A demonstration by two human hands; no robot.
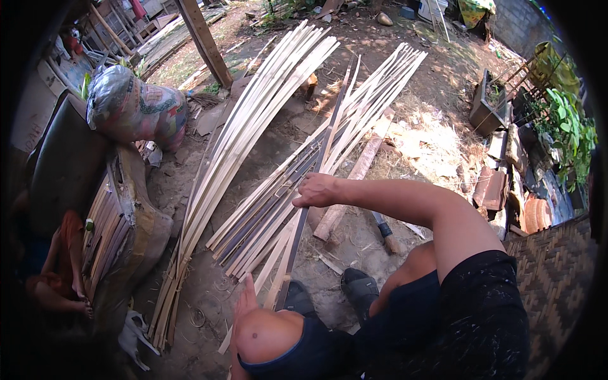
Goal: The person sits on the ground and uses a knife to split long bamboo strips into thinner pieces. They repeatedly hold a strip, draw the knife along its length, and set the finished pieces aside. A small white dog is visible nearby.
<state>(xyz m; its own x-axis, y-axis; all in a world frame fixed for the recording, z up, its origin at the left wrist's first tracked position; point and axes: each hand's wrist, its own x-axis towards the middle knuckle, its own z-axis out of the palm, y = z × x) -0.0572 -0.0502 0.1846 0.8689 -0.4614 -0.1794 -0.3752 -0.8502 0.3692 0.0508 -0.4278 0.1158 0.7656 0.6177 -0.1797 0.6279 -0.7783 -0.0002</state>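
I sit over a fan of long split bamboo strips point(329, 136) lying on the dirt. My right hand point(316, 190) reaches across from the right and is closed on a dark strip point(327, 142) that runs from near my knee away up the ground. My left hand point(244, 303) lies low beside my bare knee point(272, 335), fingers stretched out next to the near ends of the pale strips; the knee hides part of it. A thicker bundle of pale strips point(247, 126) lies to the left.
A wooden block point(351, 183) lies under the strips, with a short-handled tool point(386, 231) beside it. My dark shoes point(361, 288) rest on the dirt. A stuffed sack point(133, 111) sits at left, a woven mat point(557, 272) at right, and another person's foot point(66, 301) at far left.
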